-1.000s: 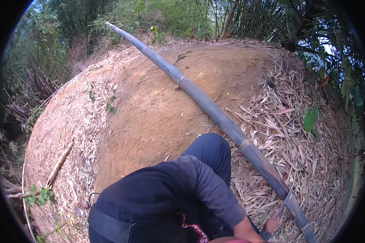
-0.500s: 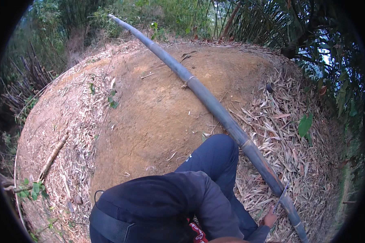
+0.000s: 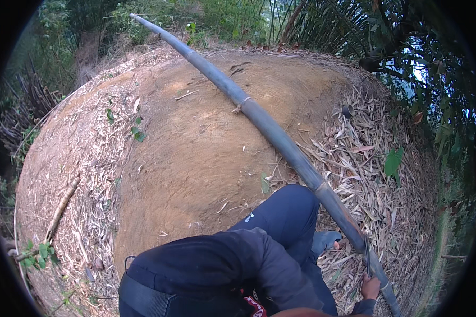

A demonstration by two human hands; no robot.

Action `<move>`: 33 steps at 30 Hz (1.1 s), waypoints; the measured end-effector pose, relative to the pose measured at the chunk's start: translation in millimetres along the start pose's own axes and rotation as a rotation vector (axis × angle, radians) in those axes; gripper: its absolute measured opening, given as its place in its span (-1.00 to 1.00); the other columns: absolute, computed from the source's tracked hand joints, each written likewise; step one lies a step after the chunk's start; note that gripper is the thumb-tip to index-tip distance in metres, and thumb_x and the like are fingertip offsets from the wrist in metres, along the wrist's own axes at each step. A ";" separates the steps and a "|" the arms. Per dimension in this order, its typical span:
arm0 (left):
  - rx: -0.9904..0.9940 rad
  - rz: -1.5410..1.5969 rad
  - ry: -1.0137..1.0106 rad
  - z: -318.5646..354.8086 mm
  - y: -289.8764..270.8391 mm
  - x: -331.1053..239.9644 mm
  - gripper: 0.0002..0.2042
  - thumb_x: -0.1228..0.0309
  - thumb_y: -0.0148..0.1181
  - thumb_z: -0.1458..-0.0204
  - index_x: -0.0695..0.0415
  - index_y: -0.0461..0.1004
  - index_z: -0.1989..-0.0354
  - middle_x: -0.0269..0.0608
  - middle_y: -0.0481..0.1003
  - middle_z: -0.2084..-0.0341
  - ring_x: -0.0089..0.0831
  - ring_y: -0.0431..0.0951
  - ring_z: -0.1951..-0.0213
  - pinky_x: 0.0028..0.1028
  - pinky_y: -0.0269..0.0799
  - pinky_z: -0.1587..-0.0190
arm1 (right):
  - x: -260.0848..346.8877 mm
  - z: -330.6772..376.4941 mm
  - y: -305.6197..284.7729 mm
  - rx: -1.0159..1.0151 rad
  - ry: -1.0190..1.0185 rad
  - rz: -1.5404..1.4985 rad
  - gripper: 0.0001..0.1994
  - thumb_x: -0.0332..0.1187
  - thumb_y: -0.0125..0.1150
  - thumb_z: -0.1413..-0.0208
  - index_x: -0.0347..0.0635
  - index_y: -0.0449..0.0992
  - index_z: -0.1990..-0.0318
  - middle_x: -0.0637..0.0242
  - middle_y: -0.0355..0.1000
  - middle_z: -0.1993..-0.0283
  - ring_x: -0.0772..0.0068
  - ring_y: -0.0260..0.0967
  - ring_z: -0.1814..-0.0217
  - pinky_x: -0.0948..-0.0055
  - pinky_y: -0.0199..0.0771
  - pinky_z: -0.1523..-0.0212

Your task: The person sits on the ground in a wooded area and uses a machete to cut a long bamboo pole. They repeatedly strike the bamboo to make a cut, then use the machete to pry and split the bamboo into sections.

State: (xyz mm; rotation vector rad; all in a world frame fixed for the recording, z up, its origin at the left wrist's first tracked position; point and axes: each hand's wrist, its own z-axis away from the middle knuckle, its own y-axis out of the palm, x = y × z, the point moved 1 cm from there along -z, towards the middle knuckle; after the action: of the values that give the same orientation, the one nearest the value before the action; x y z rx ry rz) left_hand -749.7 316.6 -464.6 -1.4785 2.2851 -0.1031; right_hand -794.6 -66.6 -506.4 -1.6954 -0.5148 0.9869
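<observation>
Fingers [image 3: 374, 281]: curled, at the lower right of the frame, belonging to the right hand [image 3: 371, 288]; they close round the handle of a thin dark blade [image 3: 367, 253], which rises from the fist and rests against the bamboo pole [image 3: 280, 141].

Left hand: out of sight; whether its fingers are open or closed cannot be told.

Clothing, lower centre: dark jacket sleeve [image 3: 259, 264] and dark trouser leg [image 3: 285, 216], bent at the knee; a foot in a sandal [image 3: 325, 240] just left of the pole, on the leaf litter.

Bamboo pole: long, grey-green, jointed. Runs from the lower right corner, beside the right hand, diagonally across the ground to the upper left of the frame, where its thin end reaches the bushes.

Ground, centre: bare brown earth mound [image 3: 195, 148].

Right of the pole: dry bamboo leaves [image 3: 375, 179] spread thick, with one green leaf [image 3: 392, 161] among them and a cut bamboo stump [image 3: 347, 110] above.

Left side: a dry stick [image 3: 62, 207] in straw-coloured litter.

Upper edge: green shrubs and palm fronds [image 3: 344, 26].
</observation>
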 end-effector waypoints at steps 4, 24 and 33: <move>0.009 0.019 -0.016 17.2 -15.8 2.0 -0.71 0.22 0.31 -0.11 0.25 0.54 0.38 -0.03 0.54 0.48 -0.09 0.57 0.35 -0.16 0.45 0.25 | 33.6 -2.5 -34.7 0.212 0.036 0.034 -0.49 0.00 0.26 -0.24 -0.42 0.50 0.08 -0.23 0.55 0.23 -0.32 0.52 0.10 -0.09 0.52 0.03; -0.461 -1.580 -1.061 281.0 -272.5 -30.9 -0.44 -0.08 0.25 -0.08 0.17 0.47 -0.03 -0.12 0.41 0.11 -0.17 0.40 0.02 -0.20 0.28 -0.04 | 74.9 -8.6 -14.3 0.265 0.111 -0.197 -0.55 -0.10 0.20 -0.31 -0.48 0.51 0.24 -0.25 0.51 0.43 -0.33 0.53 0.33 -0.14 0.46 0.27; -0.403 -1.579 -0.960 288.7 -269.7 -19.2 -0.50 -0.13 0.21 -0.10 0.17 0.50 0.35 -0.16 0.42 0.35 -0.21 0.44 0.21 -0.25 0.33 0.11 | 92.2 -26.2 -17.5 0.320 0.088 -0.164 -0.55 -0.10 0.20 -0.31 -0.49 0.51 0.24 -0.25 0.50 0.44 -0.33 0.52 0.34 -0.14 0.46 0.28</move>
State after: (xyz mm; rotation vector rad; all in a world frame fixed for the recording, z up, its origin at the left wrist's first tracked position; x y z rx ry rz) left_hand -402.4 262.8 -646.1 -2.3853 0.1088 0.5151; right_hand -718.8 -7.0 -520.6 -1.3812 -0.4063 0.8235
